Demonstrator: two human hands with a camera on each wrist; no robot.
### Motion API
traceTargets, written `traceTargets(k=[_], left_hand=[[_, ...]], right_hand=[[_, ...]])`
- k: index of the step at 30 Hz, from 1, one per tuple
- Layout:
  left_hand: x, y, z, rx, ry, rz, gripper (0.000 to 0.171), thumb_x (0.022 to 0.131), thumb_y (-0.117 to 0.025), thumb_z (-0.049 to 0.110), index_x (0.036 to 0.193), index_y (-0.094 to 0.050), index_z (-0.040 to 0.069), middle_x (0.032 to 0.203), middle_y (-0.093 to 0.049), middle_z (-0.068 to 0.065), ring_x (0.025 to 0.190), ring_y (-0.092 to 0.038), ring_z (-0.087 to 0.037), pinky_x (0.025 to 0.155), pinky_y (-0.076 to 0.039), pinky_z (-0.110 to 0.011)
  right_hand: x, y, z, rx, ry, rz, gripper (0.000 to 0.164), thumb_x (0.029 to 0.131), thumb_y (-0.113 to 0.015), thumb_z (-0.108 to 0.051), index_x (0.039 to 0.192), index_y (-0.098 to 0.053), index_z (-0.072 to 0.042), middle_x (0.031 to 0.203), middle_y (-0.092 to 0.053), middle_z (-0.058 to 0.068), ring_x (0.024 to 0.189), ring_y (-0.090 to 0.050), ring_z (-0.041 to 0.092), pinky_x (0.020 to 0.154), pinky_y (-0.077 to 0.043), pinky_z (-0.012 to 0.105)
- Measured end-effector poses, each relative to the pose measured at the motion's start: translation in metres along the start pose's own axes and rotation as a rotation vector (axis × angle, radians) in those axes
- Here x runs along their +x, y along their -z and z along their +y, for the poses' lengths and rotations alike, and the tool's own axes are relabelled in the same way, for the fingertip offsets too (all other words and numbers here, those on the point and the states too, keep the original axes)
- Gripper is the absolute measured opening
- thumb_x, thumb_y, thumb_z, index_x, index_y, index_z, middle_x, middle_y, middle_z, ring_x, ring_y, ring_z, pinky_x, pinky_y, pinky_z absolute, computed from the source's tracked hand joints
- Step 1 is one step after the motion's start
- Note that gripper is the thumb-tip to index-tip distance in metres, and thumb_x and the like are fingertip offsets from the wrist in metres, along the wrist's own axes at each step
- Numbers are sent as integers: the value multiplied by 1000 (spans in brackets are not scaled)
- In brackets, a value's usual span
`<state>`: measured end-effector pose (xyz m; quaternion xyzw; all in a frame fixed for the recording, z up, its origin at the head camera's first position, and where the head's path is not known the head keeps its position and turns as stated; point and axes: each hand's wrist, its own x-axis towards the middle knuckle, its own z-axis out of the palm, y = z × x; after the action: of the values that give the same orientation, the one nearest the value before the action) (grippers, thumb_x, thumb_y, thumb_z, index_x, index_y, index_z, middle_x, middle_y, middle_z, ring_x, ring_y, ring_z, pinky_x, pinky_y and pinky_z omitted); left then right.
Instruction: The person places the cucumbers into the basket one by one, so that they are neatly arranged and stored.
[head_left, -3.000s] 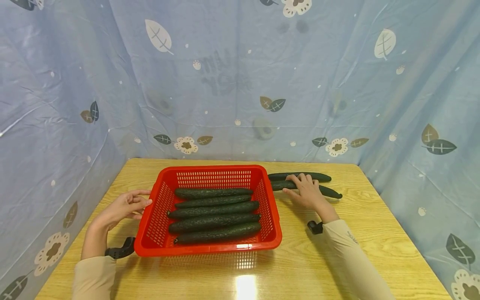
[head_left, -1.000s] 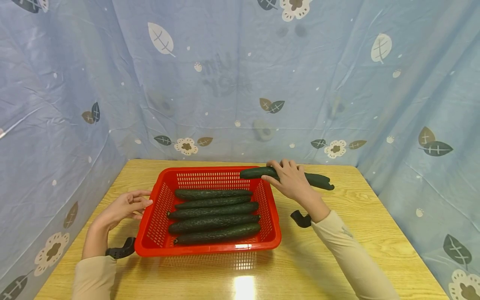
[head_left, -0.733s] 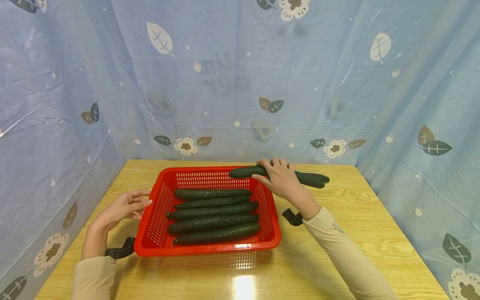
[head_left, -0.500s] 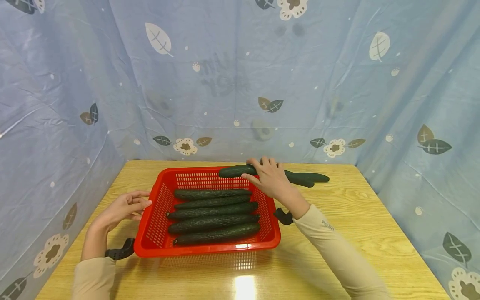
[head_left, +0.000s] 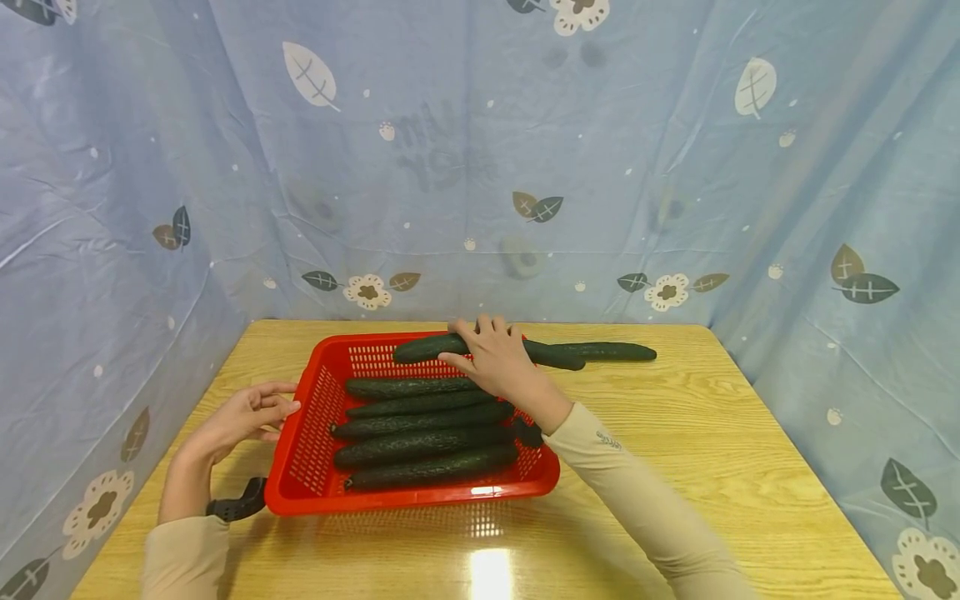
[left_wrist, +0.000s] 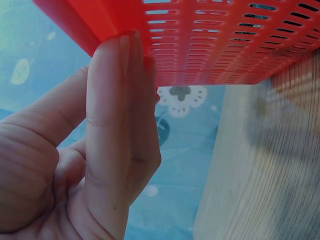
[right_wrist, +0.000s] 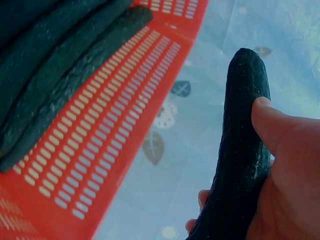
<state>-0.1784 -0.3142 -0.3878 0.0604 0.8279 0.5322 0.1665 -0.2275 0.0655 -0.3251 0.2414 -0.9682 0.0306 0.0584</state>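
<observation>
In the head view, my right hand (head_left: 497,360) grips a dark green cucumber (head_left: 423,348) by its middle, above the far rim of a red plastic basket (head_left: 412,502). The right wrist view shows the thumb along one side of that cucumber (right_wrist: 242,100) and fingertips showing at the other. Several cucumbers (head_left: 427,446) lie side by side inside the basket. My left hand (head_left: 240,421) holds the basket's left rim; in the left wrist view its fingers (left_wrist: 107,100) are bent up against the rim. Another cucumber (head_left: 618,352) lies on the table right of the basket, partly hidden.
The basket stands on a light wooden table (head_left: 675,467). A blue patterned curtain (head_left: 480,167) hangs behind the table and along both sides. A black wrist mount (head_left: 240,502) sticks out near the left wrist.
My right hand has picked up one cucumber from the table and carried it left, over the basket's far side. The other cucumber on the table stays. My left hand keeps its place at the rim.
</observation>
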Motion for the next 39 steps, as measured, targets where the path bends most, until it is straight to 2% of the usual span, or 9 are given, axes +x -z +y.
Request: traceTargets(k=[4, 11, 19, 33, 39], left_hand=[[0, 1, 0, 5, -1, 1, 64, 94, -55, 24, 140, -25, -9, 104, -64, -6, 87, -64, -16, 73, -54, -34], [2, 0, 0, 6, 1, 0, 63, 94, -55, 24, 139, -26, -9, 104, -64, -5, 86, -64, -16, 73, -54, -34], [3, 1, -3, 19, 2, 5, 63, 94, -55, 25, 139, -26, -8, 105, -63, -8, 86, -64, -17, 73, -54, -35], [5, 0, -6, 4, -12, -8, 61, 95, -54, 23, 139, -26, -9, 100, -65, -4, 83, -64, -19, 72, -54, -36], [2, 2, -6, 7, -19, -1, 61, 95, -54, 23, 139, -26, -9, 100, -64, -4, 82, -64, -17, 71, -54, -35]], right_hand=[[5, -6, -11, 7, 7, 10, 54, 91, -36, -61, 135, -36, -30, 112, -44, 9, 93, -40, 28, 76, -32, 40], [12, -14, -30, -8, 28, 5, 55, 90, -34, -63, 134, -37, -30, 123, -44, 11, 112, -42, 30, 84, -35, 44], [20, -20, -48, -12, 33, -12, 58, 90, -30, -64, 137, -34, -31, 126, -43, 9, 115, -39, 29, 86, -35, 42], [35, -50, -64, -109, 71, 9, 57, 90, -28, -65, 134, -37, -30, 116, -44, 10, 93, -40, 25, 75, -33, 37], [42, -59, -70, -126, 66, -11, 57, 90, -26, -65, 135, -35, -31, 116, -43, 7, 93, -39, 23, 77, -33, 36]])
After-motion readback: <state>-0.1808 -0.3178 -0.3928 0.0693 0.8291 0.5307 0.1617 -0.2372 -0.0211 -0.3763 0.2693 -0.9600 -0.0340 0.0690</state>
